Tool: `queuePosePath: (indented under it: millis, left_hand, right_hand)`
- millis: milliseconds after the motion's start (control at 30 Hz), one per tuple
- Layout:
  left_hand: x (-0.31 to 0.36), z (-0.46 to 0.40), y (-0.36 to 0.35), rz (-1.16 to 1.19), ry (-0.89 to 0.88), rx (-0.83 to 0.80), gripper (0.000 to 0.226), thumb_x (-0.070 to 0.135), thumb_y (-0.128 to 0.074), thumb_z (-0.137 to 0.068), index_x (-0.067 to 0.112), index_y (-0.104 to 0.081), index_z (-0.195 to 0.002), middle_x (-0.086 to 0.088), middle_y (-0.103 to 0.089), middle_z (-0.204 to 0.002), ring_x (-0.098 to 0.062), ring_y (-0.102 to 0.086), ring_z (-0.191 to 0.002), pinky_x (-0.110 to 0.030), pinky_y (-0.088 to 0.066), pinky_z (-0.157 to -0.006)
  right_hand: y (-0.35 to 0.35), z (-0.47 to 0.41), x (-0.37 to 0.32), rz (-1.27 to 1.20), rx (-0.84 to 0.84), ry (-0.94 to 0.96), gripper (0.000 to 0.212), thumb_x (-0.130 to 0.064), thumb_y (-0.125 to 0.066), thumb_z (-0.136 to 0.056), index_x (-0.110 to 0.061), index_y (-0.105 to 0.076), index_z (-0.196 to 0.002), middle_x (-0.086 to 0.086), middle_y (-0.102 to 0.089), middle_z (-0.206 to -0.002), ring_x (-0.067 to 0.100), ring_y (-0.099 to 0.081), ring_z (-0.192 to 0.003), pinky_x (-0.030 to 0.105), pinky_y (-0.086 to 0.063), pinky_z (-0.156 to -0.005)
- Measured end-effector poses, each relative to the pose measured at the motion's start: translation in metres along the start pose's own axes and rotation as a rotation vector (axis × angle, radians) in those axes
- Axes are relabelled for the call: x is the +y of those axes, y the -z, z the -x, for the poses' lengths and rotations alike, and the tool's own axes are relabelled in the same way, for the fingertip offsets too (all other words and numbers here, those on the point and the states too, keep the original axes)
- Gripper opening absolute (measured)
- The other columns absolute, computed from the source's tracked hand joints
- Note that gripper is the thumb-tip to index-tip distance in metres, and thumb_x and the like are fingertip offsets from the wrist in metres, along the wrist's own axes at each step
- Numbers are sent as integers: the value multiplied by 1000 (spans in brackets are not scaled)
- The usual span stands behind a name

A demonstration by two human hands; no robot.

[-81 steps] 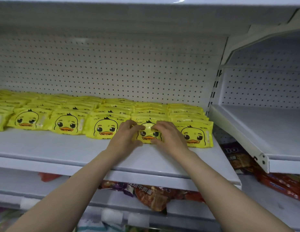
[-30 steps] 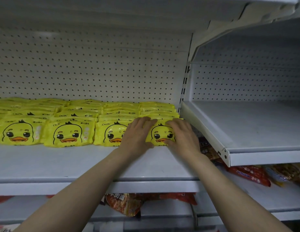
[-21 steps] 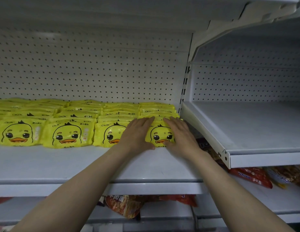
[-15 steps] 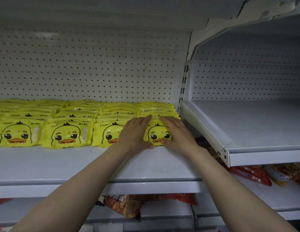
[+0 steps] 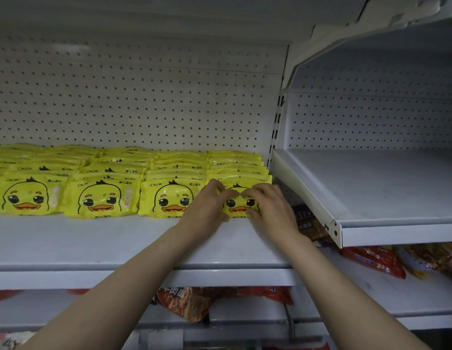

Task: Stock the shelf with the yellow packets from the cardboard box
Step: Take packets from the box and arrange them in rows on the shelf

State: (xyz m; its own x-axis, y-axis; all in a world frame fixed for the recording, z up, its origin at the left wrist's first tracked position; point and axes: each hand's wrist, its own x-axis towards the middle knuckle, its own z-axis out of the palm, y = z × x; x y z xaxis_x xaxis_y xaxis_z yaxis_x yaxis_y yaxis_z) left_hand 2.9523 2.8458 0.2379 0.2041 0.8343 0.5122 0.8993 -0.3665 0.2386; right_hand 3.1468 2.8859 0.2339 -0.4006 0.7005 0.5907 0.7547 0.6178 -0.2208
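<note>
Yellow packets with a duck face stand in several rows on the white shelf [image 5: 93,243], reaching back toward the pegboard wall. The front row shows three full faces, such as the packet [image 5: 101,198]. At the right end of that row stands the rightmost front packet [image 5: 240,204], partly covered by both hands. My left hand [image 5: 204,210] holds its left side, fingers curled over the top edge and thumb at the bottom edge. My right hand [image 5: 270,210] grips its right side the same way. The cardboard box is out of view.
To the right, a separate white shelf bay [image 5: 384,188] sits slightly lower, its front corner [image 5: 333,228] jutting out near my right wrist. Red and orange snack bags [image 5: 371,258] lie on the shelves below, with another snack bag [image 5: 189,301] under the packet shelf.
My fingers lay flat on the rightmost front packet half a second ago; now both hands' fingers are curled over its top edge. The packet stays in place at the row's right end.
</note>
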Motion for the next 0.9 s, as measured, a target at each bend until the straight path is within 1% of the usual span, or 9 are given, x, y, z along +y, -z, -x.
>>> queuePosePath:
  millis: [100, 167, 267, 300, 400, 467, 633, 733, 900]
  left_hand:
    - [1, -3, -1, -33, 22, 10, 68, 9, -79, -72, 32, -50, -129, -2, -41, -121, -28, -51, -107, -41, -50, -84]
    - [2, -3, -1, -54, 36, 16, 69, 8, -79, -70, 31, -51, -129, -3, -42, -121, -29, -50, -108, -43, -50, -83]
    - [6, 2, -2, -92, 47, 20, 69, 9, -79, -72, 31, -50, -132, -4, -42, -125, -29, -46, -113, -45, -51, -82]
    - [7, 4, -3, -108, 46, 28, 69, 8, -78, -73, 30, -50, -132, -5, -42, -126, -28, -46, -114, -45, -52, -81]
    - [11, 6, -4, -146, 48, 47, 69, 1, -74, -73, 29, -50, -131, -6, -44, -125, -29, -47, -110, -46, -53, -74]
    - [15, 6, -3, -161, 58, 45, 68, -1, -73, -73, 28, -50, -130, -7, -43, -125, -30, -47, -108, -45, -53, -73]
    - [22, 7, 4, -153, 136, -19, 68, 8, -73, -77, 28, -46, -137, -8, -39, -134, -30, -41, -122, -47, -50, -86]
    - [22, 12, 19, -121, 215, -28, 69, 13, -73, -77, 28, -45, -139, -9, -38, -138, -31, -41, -126, -45, -48, -92]
    - [10, 30, 69, -147, 414, 21, 67, 23, -76, -78, 28, -46, -138, -11, -41, -135, -30, -41, -127, -43, -45, -97]
  right_hand:
    - [2, -4, -5, -18, -24, -22, 40, -17, -74, -83, -28, -63, -120, -3, -55, -121, 20, -43, -117, 37, -49, -84]
    - [4, -5, -8, -11, -42, -33, 39, -19, -73, -84, -27, -63, -121, -2, -55, -121, 21, -43, -118, 39, -49, -85]
    - [7, -3, -9, -32, -79, -69, 38, -29, -71, -86, -28, -62, -123, -3, -54, -125, 19, -40, -121, 33, -44, -89]
    - [8, -2, -9, -33, -84, -69, 39, -29, -71, -86, -28, -62, -124, -4, -53, -126, 18, -40, -121, 32, -43, -89]
    - [8, -2, -13, 3, -91, -63, 40, -25, -71, -85, -28, -59, -123, -3, -52, -126, 20, -39, -122, 35, -47, -84]
    - [9, -4, -17, 53, -99, -74, 38, -24, -70, -87, -27, -57, -123, -1, -52, -125, 22, -39, -122, 37, -49, -80]
    - [16, -7, -23, 129, -176, -87, 39, -23, -65, -89, -24, -53, -125, 2, -49, -129, 25, -38, -125, 37, -50, -80]
    - [25, -17, -33, 125, -200, -105, 41, -24, -63, -90, -24, -54, -129, 3, -48, -134, 25, -37, -129, 39, -49, -86]
    - [40, -48, -72, 50, -261, 8, 49, -31, -65, -88, -28, -51, -136, 3, -47, -141, 25, -38, -133, 39, -45, -96]
